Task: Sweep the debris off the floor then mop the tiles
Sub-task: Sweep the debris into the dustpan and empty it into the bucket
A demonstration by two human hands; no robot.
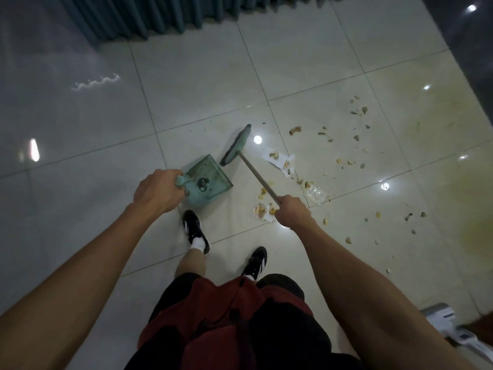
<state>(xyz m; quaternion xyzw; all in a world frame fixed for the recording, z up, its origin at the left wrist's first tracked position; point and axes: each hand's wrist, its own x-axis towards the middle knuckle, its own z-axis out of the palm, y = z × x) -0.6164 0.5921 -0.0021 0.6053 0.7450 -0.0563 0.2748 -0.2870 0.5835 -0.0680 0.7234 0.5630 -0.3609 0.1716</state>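
The left hand is clenched on the dustpan handle, the pan resting on the floor. The right hand grasps the broom stick, with the head just beyond the pan's far corner. The debris lies scattered to the right, well apart from the pan. A hard stroke would likely fling crumbs further, and the paper scraps could slide under the pan's lip instead of going in.
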